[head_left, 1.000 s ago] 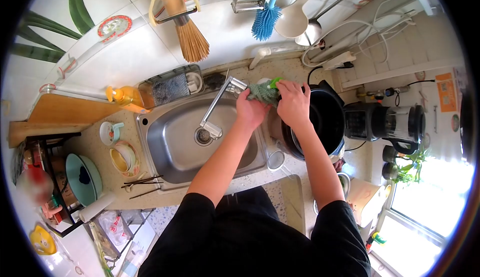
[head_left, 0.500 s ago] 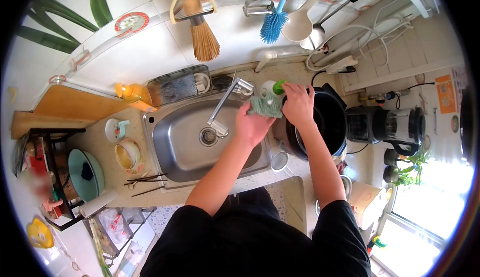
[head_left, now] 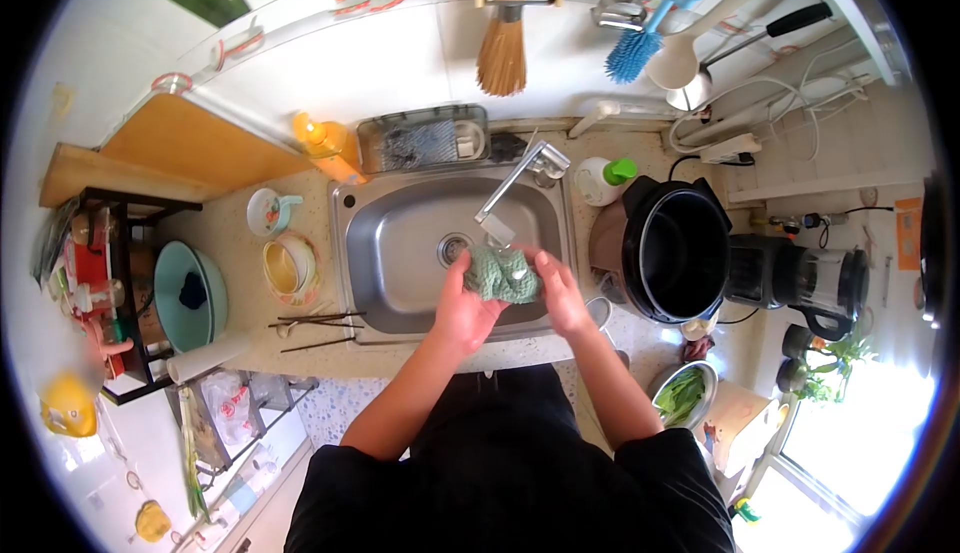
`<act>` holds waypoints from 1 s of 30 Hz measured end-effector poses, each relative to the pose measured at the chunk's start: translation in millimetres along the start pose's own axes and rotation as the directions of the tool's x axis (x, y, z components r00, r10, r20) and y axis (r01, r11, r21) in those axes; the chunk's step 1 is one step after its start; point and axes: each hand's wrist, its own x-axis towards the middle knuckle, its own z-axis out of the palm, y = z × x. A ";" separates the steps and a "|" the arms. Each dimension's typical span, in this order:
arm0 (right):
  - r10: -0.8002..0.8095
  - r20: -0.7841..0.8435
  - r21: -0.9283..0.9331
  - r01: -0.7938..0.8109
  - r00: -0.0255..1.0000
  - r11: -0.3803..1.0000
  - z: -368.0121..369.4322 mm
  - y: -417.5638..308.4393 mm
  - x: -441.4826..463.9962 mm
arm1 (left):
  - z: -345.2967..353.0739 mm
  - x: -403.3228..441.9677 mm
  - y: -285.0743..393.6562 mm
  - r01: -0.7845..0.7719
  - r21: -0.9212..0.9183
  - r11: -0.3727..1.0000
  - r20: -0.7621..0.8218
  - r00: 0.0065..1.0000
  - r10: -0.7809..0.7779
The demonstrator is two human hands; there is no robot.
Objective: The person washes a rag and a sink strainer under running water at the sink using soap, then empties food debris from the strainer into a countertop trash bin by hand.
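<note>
A crumpled green dishcloth (head_left: 490, 278) with a small white dab on it is held over the front part of the steel sink (head_left: 385, 298). My left hand (head_left: 466, 311) grips its left side from below. Along its right edge, my right hand (head_left: 562, 298) closes on the cloth with curled fingers. Just behind the cloth is the faucet (head_left: 510, 188), its spout angled toward my hands. A white bottle with a green cap (head_left: 600, 181) stands on the counter behind and right of the sink.
Right of the sink stands a black open pot (head_left: 685, 253), with a blender (head_left: 800, 278) beyond it. Left are a cup (head_left: 265, 213), stacked bowls (head_left: 290, 265), chopsticks (head_left: 325, 323) and a teal basin (head_left: 215, 298). An orange bottle (head_left: 330, 148) stands behind the sink.
My right hand has left the green-capped bottle and come to the cloth. Both hands and the cloth have moved nearer my body, over the sink. The camera view has shifted.
</note>
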 end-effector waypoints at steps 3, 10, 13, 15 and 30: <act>0.261 0.089 0.341 -0.276 0.961 0.899 32.4 19.7 -9.9 | -33.6 -16.1 10.1 -0.005 0.076 0.997 -0.033 0.999 0.007; 0.397 -0.037 0.346 -0.361 0.917 0.866 55.9 67.8 4.5 | -82.9 -39.1 38.0 -0.046 0.971 0.234 -0.104 0.800 0.591; 0.501 -0.066 0.406 -0.436 0.863 0.804 72.4 51.5 9.6 | -89.2 -39.1 37.7 -0.105 0.994 0.011 0.071 0.746 0.663; 0.547 -0.075 0.408 -0.475 0.834 0.780 88.4 52.3 11.9 | -82.5 -41.0 25.6 -0.123 0.978 -0.168 0.201 0.759 0.619; 0.478 -0.080 0.420 -0.405 0.875 0.812 111.0 115.3 23.9 | -95.1 -10.5 0.3 -0.177 0.981 -0.082 0.183 0.690 0.700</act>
